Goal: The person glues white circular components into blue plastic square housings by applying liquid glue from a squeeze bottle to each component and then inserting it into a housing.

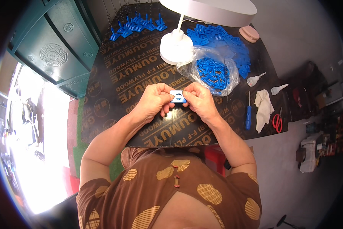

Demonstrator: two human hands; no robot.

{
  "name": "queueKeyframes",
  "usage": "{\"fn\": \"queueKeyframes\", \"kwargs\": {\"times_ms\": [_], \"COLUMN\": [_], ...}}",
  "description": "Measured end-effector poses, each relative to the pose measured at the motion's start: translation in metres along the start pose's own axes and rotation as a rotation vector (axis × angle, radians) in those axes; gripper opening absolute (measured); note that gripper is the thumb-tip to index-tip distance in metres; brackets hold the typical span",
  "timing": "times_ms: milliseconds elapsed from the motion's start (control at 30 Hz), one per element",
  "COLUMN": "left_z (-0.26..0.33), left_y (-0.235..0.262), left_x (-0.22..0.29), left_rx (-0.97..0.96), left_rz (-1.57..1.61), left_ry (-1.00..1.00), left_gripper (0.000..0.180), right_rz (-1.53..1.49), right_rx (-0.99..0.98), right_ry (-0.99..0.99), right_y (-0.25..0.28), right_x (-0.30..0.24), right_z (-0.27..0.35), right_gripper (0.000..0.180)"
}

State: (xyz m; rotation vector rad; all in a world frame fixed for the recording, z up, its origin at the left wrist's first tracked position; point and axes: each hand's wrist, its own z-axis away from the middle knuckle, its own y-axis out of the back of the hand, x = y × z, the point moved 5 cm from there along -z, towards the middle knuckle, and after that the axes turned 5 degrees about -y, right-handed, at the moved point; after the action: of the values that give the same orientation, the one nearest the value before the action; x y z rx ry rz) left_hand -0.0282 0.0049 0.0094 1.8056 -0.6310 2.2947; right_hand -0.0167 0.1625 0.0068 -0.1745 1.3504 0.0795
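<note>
Between my two hands, above the near middle of the dark table, is a small flat square piece (178, 96), blue with a pale glare on its face and a dark slot in its middle. My left hand (158, 98) pinches its left edge between thumb and fingers. On the opposite edge, my right hand (198, 97) grips it the same way. Just beyond the right hand lies an open clear plastic bag (232, 78) with many slim blue parts (211, 72) in it. Behind the bag spreads a heap of flat blue pieces (217, 36).
A white lamp (175, 47) stands at the back middle. Blue assembled pieces with springs (137, 24) sit at the far left. On the right lie a blue screwdriver (248, 116), a white cloth (263, 108), red scissors (277, 122), two small white bottles (255, 79) and a pink object (249, 33).
</note>
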Motion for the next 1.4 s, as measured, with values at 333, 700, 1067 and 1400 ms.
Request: {"fn": "queueKeyframes", "kwargs": {"times_ms": [333, 700, 1067, 1400], "left_z": [0.0009, 0.0002, -0.0012, -0.0009], "left_y": [0.0013, 0.0008, 0.0012, 0.0018], "left_x": [0.0039, 0.0030, 0.0021, 0.0014], "left_rx": [0.019, -0.007, -0.031, -0.035], "left_rz": [0.053, 0.066, 0.084, 0.069], "left_ry": [-0.012, -0.005, -0.019, -0.020], "left_gripper": [0.013, 0.015, 0.019, 0.017], "right_rz": [0.003, -0.021, -0.063, -0.056], "right_rx": [-0.055, -0.061, -0.059, -0.047], "right_ry": [0.032, 0.027, 0.022, 0.005], "right_y": [-0.0023, -0.0009, -0.0016, -0.0006], "right_x": [-0.0048, -0.0007, -0.0023, 0.0006], "right_z": [0.0011, 0.0001, 0.0012, -0.0001], "right_gripper": [0.016, 0.013, 0.013, 0.013]}}
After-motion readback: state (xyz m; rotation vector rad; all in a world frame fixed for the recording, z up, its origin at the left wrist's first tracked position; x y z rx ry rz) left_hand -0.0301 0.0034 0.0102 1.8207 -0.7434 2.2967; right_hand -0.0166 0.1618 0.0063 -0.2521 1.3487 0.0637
